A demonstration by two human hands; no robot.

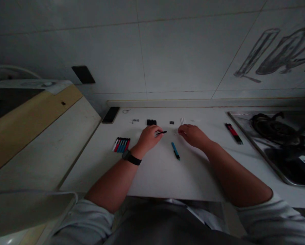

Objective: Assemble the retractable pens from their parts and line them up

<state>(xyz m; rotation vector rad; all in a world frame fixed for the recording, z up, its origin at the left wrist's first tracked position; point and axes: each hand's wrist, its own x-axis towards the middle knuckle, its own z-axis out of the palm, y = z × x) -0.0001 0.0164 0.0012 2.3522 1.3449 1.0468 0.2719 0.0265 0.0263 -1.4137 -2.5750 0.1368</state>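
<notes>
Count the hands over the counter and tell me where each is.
2: the left hand, holding a slim black piece, and the right hand, just on the near side of the white sticks.

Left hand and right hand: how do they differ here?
The left hand pinches a slender black piece; the right hand seems to pinch a thin pale piece. The left hand's wrist bears a black watch; the right's is bare. Both are above the white counter.
</notes>
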